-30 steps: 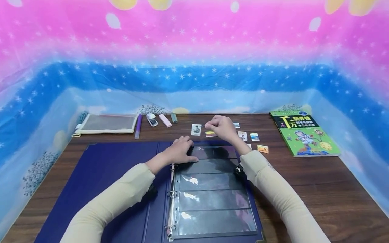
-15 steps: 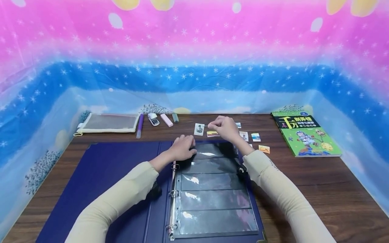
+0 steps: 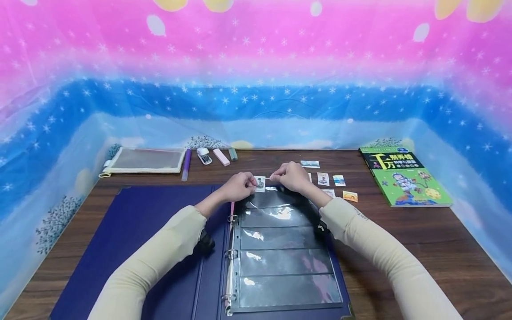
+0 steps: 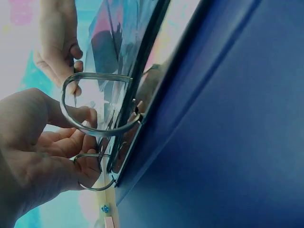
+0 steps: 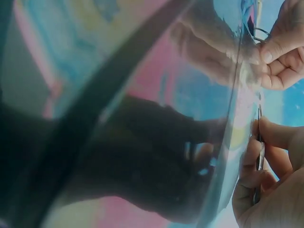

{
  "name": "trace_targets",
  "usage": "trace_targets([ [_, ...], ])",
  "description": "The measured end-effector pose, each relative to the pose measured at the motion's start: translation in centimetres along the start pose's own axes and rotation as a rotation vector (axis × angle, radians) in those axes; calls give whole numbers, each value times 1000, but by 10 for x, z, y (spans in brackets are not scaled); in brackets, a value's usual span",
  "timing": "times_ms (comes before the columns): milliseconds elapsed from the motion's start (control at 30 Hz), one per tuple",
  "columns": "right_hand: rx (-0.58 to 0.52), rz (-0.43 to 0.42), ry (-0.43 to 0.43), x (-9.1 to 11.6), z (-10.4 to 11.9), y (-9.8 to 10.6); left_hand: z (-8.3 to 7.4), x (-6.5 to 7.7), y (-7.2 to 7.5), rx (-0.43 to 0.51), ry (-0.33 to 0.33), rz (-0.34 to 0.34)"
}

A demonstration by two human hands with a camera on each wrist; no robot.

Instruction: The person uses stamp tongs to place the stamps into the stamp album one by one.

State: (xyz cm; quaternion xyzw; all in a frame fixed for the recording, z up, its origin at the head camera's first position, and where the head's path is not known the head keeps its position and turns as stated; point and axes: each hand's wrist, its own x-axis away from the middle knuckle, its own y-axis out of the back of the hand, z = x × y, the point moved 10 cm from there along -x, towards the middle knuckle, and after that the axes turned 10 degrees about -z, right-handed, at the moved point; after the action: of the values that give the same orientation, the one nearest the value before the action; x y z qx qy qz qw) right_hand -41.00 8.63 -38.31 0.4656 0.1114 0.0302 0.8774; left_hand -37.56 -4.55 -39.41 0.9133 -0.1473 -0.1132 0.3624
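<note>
My right hand (image 3: 292, 177) grips a pair of metal tweezers (image 5: 260, 154). Their tips reach a small portrait stamp (image 3: 260, 183) at the top edge of the black, clear-pocketed page (image 3: 286, 240). My left hand (image 3: 239, 186) is just left of the stamp, its thumb and fingers pinching the top edge of the page; whether they also touch the stamp is hard to tell. The page sits on metal rings (image 4: 97, 76) in an open dark blue binder (image 3: 160, 222). The page's glare hides much in the right wrist view.
Several loose stamps (image 3: 323, 179) lie right of my right hand. A green book (image 3: 412, 182) is at the right. Along the back left are a mesh pouch (image 3: 146, 160), purple pen (image 3: 186, 164), white-and-black item (image 3: 204, 155), pink eraser (image 3: 221, 157) and small green block (image 3: 233, 154).
The portrait stamp has come off the table toward me to the page's top edge, carried by the tweezers in my right hand. My left fingers have closed on the page's edge.
</note>
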Motion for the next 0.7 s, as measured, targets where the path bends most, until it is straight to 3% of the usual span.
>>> trace_targets([
  [333, 21, 86, 33, 3, 2, -13, 1, -1, 2, 8, -3, -44],
  [700, 13, 75, 47, 3, 7, -19, 0, 2, 4, 56, -16, -92],
])
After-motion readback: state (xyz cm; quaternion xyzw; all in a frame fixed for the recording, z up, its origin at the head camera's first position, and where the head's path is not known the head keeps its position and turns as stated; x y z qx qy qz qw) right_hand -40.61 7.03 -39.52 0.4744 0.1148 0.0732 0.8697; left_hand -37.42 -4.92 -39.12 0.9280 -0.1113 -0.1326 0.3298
